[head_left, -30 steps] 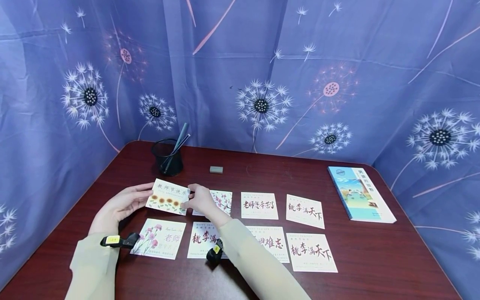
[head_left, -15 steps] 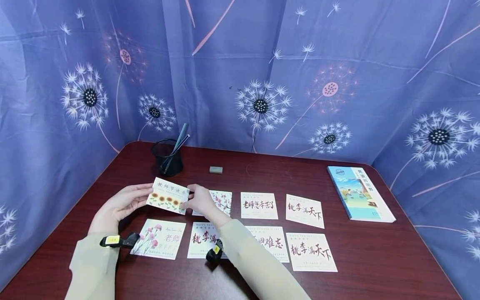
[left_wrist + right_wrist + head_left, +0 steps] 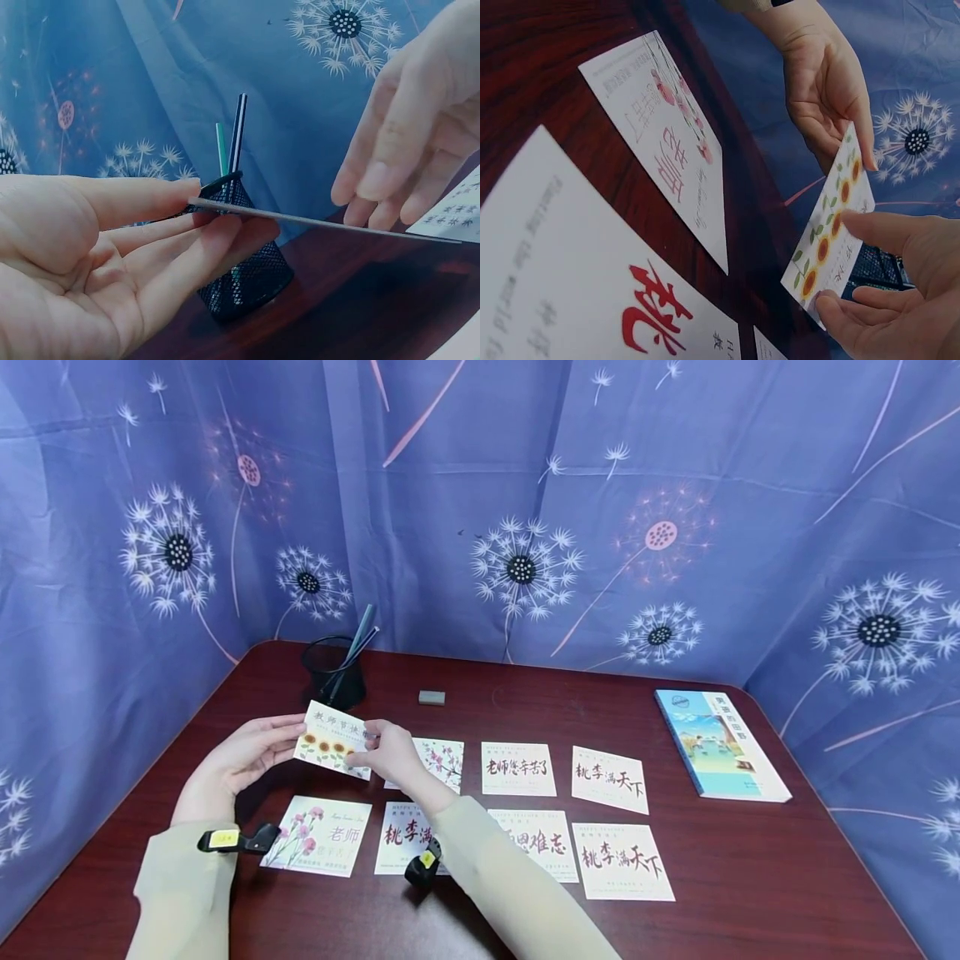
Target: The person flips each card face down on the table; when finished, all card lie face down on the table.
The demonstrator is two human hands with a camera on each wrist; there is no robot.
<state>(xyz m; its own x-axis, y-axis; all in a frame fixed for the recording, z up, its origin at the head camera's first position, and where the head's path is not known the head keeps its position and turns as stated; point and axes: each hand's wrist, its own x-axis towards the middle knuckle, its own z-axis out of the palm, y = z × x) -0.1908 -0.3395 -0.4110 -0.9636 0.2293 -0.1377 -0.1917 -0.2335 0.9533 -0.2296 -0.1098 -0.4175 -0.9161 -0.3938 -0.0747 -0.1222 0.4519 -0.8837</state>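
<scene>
A sunflower card [image 3: 333, 747] with a line of Chinese writing is held just above the dark red table [image 3: 750, 877], near its left side. My left hand [image 3: 281, 745] pinches the card's left edge, thumb on top and fingers underneath. My right hand [image 3: 375, 745] pinches its right edge. The left wrist view shows the card [image 3: 322, 220] edge-on and almost level, between the left hand [image 3: 196, 206] and the right hand [image 3: 405, 150]. In the right wrist view the card [image 3: 832, 229] spans from the left hand [image 3: 825, 90] to the right hand [image 3: 889, 292].
Several greeting cards lie in two rows, among them a pink-flower card [image 3: 318, 847] and a calligraphy card [image 3: 622, 862]. A black mesh pen holder [image 3: 333, 672] with pens stands at the back left, an eraser [image 3: 432, 697] beside it. A book [image 3: 720, 745] lies at the right.
Both hands have raised the sunflower card a little and moved it slightly away from me. The right hand's grip has shifted further over the card's right end.
</scene>
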